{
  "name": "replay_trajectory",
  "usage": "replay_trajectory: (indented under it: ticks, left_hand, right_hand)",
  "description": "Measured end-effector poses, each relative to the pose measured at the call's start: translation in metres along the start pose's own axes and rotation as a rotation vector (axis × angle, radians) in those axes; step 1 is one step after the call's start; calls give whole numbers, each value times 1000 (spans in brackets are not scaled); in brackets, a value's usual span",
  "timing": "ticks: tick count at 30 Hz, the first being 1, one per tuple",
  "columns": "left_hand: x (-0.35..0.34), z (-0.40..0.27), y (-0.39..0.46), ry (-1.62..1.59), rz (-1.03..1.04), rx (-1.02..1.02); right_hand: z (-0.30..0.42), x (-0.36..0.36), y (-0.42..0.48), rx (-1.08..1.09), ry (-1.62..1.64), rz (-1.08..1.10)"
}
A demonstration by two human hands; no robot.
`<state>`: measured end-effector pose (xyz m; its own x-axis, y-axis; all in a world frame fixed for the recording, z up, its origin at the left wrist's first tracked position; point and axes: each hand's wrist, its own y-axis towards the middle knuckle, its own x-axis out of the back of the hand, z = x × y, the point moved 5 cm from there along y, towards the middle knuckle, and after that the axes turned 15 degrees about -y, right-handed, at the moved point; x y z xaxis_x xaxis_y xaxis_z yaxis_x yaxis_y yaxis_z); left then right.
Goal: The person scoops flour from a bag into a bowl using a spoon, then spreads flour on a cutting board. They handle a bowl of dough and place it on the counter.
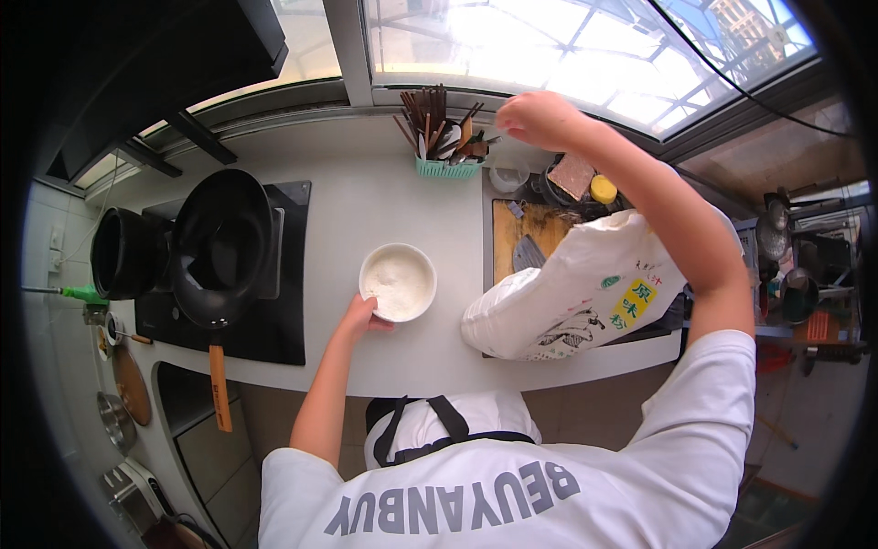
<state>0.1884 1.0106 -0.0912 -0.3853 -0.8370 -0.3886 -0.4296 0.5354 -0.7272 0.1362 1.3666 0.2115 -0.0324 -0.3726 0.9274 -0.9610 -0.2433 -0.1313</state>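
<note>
A white bowl (413, 318) of white powder, which looks like flour, stands on the pale counter. My left hand (360, 316) grips its lower left side, with the thumb at the rim. To the right, a large white printed sack (521, 319) leans at the counter's front, its rumpled mouth towards the back. My right arm reaches over the sack. My right hand (542, 122) is raised near the window, fingers curled; whether something is inside them is hidden. Close by it stands a mint-green basket (449, 169) of chopsticks and utensils.
At the left, a black wok (219, 240) with a wooden handle and a dark pot (127, 254) stand on a black cooktop (274, 343). Partly behind the sack lie a wooden cutting board (507, 237) and a knife blade (527, 254). A clear plastic container (508, 177) stands near the basket.
</note>
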Motion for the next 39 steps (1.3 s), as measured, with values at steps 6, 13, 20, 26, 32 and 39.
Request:
replay_trajectory:
  ticks: [6,13,20,26,32,39]
  left_hand:
    - [-3,-1,-10,-15,-23,12]
    - [4,8,-2,-49,-47,-6]
    - [16,-2,-13,351,-230,-62]
    - [-7,-84,-98,1060,-584,-719]
    - [-112,-180,-190,747,-429,-1179]
    - [-189,-196,-223,546,-48,-1263]
  right_hand:
    - [21,-60,75,73,-287,-158]
    - [30,-90,124,-89,-455,-84]
    - [30,-81,117,-61,-441,-109]
    - [8,-12,73,-39,-539,-391]
    - [43,121,-10,-38,-574,-857]
    - [137,196,-97,-68,66,-998]
